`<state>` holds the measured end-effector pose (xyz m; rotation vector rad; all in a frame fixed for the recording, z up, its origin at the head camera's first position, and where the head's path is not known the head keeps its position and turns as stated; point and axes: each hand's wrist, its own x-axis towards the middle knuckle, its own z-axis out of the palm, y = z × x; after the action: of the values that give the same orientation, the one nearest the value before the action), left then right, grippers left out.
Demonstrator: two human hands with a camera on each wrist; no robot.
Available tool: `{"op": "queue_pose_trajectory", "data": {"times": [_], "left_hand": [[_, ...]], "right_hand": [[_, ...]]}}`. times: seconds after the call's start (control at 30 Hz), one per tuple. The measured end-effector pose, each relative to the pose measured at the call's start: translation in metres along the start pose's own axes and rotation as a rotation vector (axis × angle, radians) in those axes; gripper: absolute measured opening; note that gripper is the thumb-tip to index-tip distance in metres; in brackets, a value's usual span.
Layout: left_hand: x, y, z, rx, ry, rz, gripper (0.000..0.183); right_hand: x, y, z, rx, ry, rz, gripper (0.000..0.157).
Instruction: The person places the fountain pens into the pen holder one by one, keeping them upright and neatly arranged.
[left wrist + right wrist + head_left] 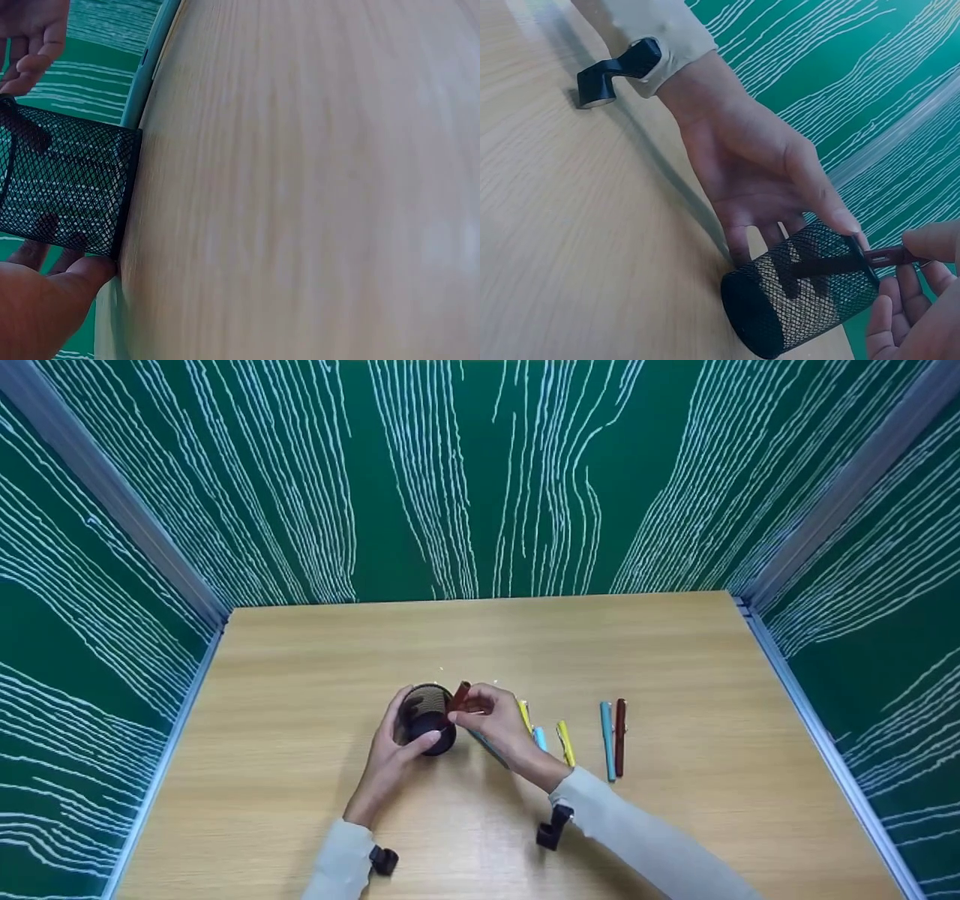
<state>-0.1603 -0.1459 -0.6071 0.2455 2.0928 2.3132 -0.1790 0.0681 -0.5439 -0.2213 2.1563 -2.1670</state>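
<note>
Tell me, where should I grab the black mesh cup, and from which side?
The black mesh cup is probably best held round its side wall, coming from the left. The wall is curved, so a wrapped grip should fit and leave the open mouth free. The right hand holds the dark red pen on the opposite side.

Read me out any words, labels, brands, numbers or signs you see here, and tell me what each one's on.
No readable text in any view.
Cup: no lettering shows.
Held pen: any print is too small to read.
Pens on the table: likewise.
Green walls: white wavy lines, not letters.
</note>
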Motion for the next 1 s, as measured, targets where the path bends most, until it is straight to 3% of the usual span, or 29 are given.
{"op": "queue_pose_trajectory", "data": {"times": [0.57, 1.0], "left_hand": [[0.001, 0.000, 0.001, -0.059, 0.000, -0.004, 0.091], [0.000, 0.000, 0.002, -0.076, -0.007, 0.001, 0.090]], "right_hand": [[-0.006, 0.003, -0.016, -0.054, -0.014, -0.028, 0.021], [-0.006, 0.000, -0.017, -0.069, -0.009, -0.026, 0.024]]}}
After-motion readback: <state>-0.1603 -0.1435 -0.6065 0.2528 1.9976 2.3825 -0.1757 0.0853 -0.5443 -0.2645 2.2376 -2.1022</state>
